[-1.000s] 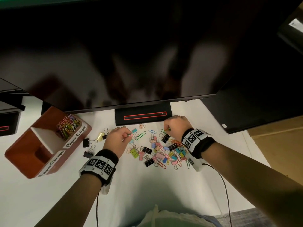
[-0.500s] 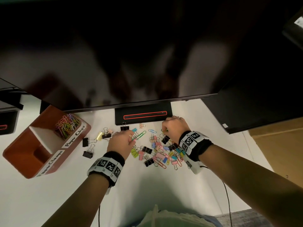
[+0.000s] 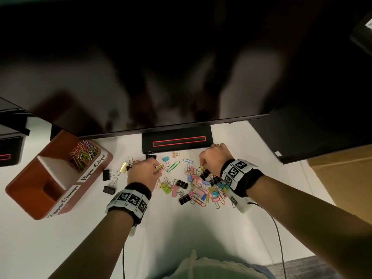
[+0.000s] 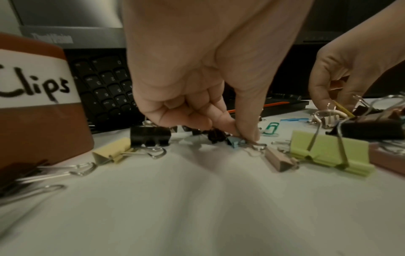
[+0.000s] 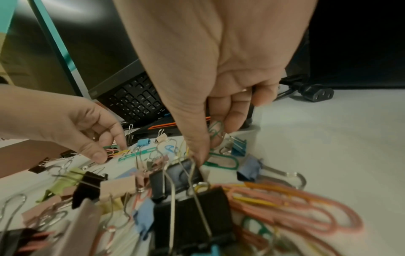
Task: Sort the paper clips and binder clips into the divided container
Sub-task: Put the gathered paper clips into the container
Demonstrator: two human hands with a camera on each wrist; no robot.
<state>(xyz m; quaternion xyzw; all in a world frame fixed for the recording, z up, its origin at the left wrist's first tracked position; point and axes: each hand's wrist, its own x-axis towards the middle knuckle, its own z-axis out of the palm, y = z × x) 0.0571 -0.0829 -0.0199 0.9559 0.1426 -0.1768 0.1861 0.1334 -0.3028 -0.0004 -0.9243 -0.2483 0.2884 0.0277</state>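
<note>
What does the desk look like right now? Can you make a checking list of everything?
Surface: white desk top.
Job's things: brown divided container; coloured paper clips fill its far compartment; mixed pile of clips lies loose.
Clutter: three black binder clips lie apart by the container.
Grippers: left hand pinches small paper clips; right hand pinches a green paper clip.
Cables: thin black cable from right wristband.
Surroundings: dark monitor, black keyboard.
</note>
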